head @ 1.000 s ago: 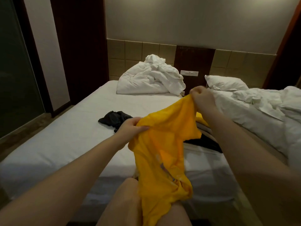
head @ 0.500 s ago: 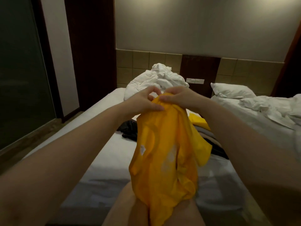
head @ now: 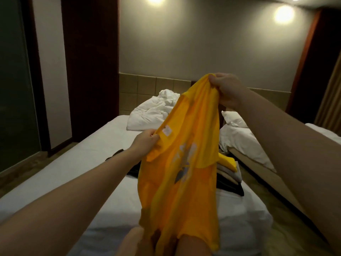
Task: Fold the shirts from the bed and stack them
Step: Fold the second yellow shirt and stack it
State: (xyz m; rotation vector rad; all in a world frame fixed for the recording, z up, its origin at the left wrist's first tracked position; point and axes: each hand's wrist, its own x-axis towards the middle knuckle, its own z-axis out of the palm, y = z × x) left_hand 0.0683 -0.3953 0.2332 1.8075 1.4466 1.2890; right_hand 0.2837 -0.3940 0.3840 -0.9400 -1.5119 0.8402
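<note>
Yellow shirt is held up in the air over the foot of the bed, unfolded, hanging at a slant. Its bottom hem drapes on the person's knees at the bed's foot edge.

Right hand is closed, gripping the shirt's top edge, highest point above the bed. Left hand is lower and pinches the shirt's edge next to a white label. A faded pale print shows mid-shirt.

On the bed's right side is a stack of folded clothes, partly hidden by the shirt, with a yellow piece on top and grey and black layers below. A dark garment lies mid-bed, unfolded and mostly hidden behind the left forearm. A crumpled white duvet sits at the head of the bed.
</note>
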